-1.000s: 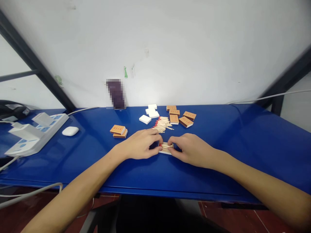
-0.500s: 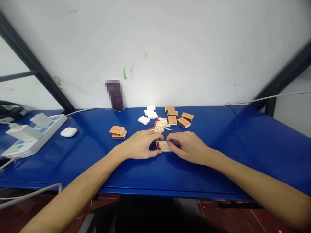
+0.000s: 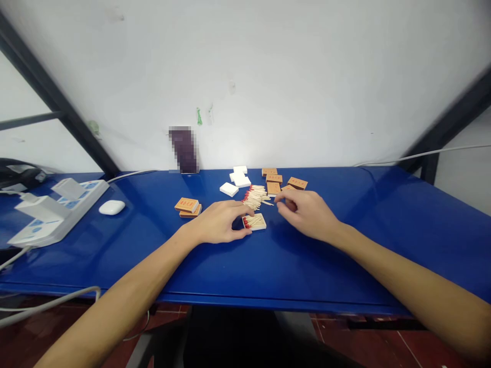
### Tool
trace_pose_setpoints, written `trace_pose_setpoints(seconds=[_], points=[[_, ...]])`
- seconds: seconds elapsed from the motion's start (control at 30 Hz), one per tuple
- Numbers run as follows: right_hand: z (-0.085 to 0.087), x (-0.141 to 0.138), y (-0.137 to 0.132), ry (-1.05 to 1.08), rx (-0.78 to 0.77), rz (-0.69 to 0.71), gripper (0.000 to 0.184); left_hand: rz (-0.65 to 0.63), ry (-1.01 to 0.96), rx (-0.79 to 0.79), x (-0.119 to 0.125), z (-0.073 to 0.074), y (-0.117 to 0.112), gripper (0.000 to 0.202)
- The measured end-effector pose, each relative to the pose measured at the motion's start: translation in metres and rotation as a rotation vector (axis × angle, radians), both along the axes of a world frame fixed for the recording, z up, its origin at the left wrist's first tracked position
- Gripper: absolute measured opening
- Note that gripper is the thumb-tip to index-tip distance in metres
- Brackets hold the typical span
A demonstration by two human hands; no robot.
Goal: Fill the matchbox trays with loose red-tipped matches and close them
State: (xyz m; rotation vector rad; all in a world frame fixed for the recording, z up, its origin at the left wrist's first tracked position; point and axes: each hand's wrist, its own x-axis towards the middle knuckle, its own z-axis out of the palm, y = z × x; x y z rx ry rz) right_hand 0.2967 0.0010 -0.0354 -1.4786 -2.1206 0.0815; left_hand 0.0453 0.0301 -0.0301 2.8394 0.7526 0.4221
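A white matchbox tray (image 3: 262, 223) lies on the blue table, tilted slightly, with red-headed matches (image 3: 252, 221) inside it. The thumb and fingers of my left hand (image 3: 220, 221) grip its left end. To the right of a loose heap of matches (image 3: 257, 197) hovers my right hand (image 3: 307, 212), its fingers bent, thumb and forefinger a little apart, and nothing visible between them. Behind that hand are several orange matchbox sleeves (image 3: 273, 188), one of them partly covered by it. Upside-down white trays (image 3: 229, 189) sit behind the heap.
Two stacked orange matchboxes (image 3: 186, 205) stand to the left of my left arm. Farther left are a white earphone case (image 3: 111, 207) and a power strip (image 3: 92, 193) with plugs and cables. A blurred dark item (image 3: 186, 151) leans on the wall.
My right hand has left the tray and moved right and away from me, toward the orange sleeves. The tray, in my left hand, has shifted slightly and turned; its right end is now uncovered.
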Motion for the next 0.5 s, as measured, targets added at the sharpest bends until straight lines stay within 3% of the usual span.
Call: trace_pose_setpoints(seconds=[0.2, 0.37, 0.5], points=[[-0.002, 0.032, 0.026, -0.095, 0.025, -0.12, 0.028, -0.048, -0.024, -0.006, 0.004, 0.001, -0.006, 0.042], [-0.012, 0.035, 0.029, -0.231, 0.055, -0.232, 0.04, -0.041, -0.004, 0.04, 0.004, 0.001, -0.007, 0.042], [-0.021, 0.038, 0.032, -0.244, 0.005, -0.2, 0.033, -0.034, 0.011, 0.05, 0.004, 0.002, -0.006, 0.038]])
